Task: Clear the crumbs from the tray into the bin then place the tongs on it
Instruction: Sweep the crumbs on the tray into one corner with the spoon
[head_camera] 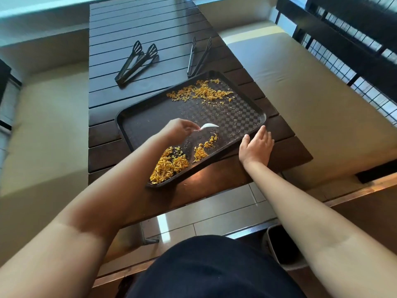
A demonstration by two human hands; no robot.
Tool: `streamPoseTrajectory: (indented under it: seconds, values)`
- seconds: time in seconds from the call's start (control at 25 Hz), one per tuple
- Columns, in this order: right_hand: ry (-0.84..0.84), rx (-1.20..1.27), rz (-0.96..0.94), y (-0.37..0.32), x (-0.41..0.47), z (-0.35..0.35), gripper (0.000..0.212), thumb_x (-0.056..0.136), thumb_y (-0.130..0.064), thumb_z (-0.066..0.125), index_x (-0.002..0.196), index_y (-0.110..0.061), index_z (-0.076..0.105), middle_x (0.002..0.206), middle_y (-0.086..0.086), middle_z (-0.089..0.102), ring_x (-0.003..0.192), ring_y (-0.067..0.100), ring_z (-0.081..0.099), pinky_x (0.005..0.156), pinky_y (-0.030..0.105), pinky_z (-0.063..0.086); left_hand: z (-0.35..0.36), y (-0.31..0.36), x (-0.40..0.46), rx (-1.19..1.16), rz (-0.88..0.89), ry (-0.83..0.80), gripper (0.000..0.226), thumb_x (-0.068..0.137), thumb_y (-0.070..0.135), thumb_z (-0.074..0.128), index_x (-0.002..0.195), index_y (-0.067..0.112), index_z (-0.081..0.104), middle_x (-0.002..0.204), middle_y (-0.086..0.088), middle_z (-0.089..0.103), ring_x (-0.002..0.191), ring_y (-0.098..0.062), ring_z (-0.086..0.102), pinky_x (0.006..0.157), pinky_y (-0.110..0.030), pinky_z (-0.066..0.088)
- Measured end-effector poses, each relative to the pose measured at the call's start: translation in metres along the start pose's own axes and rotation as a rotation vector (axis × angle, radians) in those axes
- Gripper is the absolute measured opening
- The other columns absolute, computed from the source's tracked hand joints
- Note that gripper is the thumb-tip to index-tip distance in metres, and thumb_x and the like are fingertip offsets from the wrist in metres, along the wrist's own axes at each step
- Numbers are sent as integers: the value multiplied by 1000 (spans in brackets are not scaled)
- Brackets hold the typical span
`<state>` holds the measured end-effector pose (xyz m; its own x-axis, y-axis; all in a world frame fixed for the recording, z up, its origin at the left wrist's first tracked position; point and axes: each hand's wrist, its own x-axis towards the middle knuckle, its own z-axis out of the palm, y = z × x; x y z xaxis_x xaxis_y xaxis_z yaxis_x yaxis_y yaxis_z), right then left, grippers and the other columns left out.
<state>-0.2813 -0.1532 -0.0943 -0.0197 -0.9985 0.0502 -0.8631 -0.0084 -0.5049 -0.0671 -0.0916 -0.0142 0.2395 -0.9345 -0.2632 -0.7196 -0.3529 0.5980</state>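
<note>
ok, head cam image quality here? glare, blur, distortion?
Head view: strong wide-angle bending, table slats and benches fan outward. Glare patch on the table's near edge below the tray, more on the floor tiles. The white scraper in the left hand is smeared by motion blur; right hand, crumbs and tongs are sharp.

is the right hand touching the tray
Touching. The head view shows the right hand lying flat against the near right rim of the tray, thumb on the rim, no gap.

Slatted dark table, cushioned benches
</note>
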Motion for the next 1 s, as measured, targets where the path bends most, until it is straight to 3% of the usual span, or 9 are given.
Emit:
streamPoseTrajectory:
  seconds: [0.12, 0.28, 0.4, 0.52, 0.64, 0.76, 0.88, 1.0]
  values:
    - [2, 9, 6, 0, 1, 0, 63, 95, -33, 38, 145, 0, 15, 152, 16, 23, 142, 29, 15, 116, 40, 5, 6, -2, -6, 144, 48, -89, 26, 93, 15, 50, 109, 28, 67, 98, 10, 53, 75, -3, 53, 70, -19, 44]
    - [4, 11, 16, -1, 1, 0, 63, 95, -32, 38, 145, 0, 16, 152, 16, 23, 142, 29, 16, 116, 40, 5, -17, -23, -24, 251, 58, -244, 28, 90, 11, 54, 106, 29, 68, 98, 13, 60, 77, 3, 54, 76, -19, 42]
    - [11, 6, 14, 0, 0, 0, 63, 95, -32, 38, 145, 0, 16, 152, 16, 23, 142, 29, 16, 116, 40, 5, -38, -32, -30, 288, 42, -314, 28, 90, 11, 54, 107, 30, 67, 98, 13, 63, 76, 2, 55, 72, -17, 41]
    - [3, 3, 13, -2, 0, -1, 63, 95, -32, 37, 145, 0, 16, 152, 17, 23, 142, 29, 16, 116, 40, 6, -32, -25, -21, 146, 4, -97, 26, 91, 13, 53, 107, 28, 67, 93, 8, 64, 59, -4, 48, 54, -16, 39]
    - [6, 11, 10, -1, 0, -2, 63, 95, -32, 38, 145, 0, 16, 152, 17, 23, 142, 28, 16, 116, 40, 6, -12, -10, -11, 65, -44, 5, 25, 93, 15, 51, 108, 26, 67, 101, 6, 59, 62, -7, 49, 53, -18, 41]
    - [2, 32, -2, -1, 0, -3, 63, 95, -31, 39, 145, 1, 17, 151, 18, 24, 142, 29, 17, 116, 41, 7, 0, -9, -14, 37, -68, -92, 26, 92, 11, 50, 107, 24, 68, 102, 4, 61, 67, -5, 51, 58, -18, 43]
    - [8, 26, 7, -1, 0, -3, 63, 95, -30, 40, 144, 1, 17, 151, 19, 25, 141, 29, 17, 116, 41, 7, -10, -17, -24, 96, -82, -228, 25, 89, 13, 55, 106, 27, 68, 99, 8, 62, 79, -1, 54, 72, -20, 42]
    - [14, 13, 7, -1, 0, -2, 63, 94, -31, 39, 144, 1, 18, 151, 20, 25, 141, 30, 18, 116, 41, 7, -28, -25, -31, 164, -96, -273, 29, 88, 10, 55, 107, 27, 68, 96, 11, 63, 79, 4, 55, 68, -15, 40]
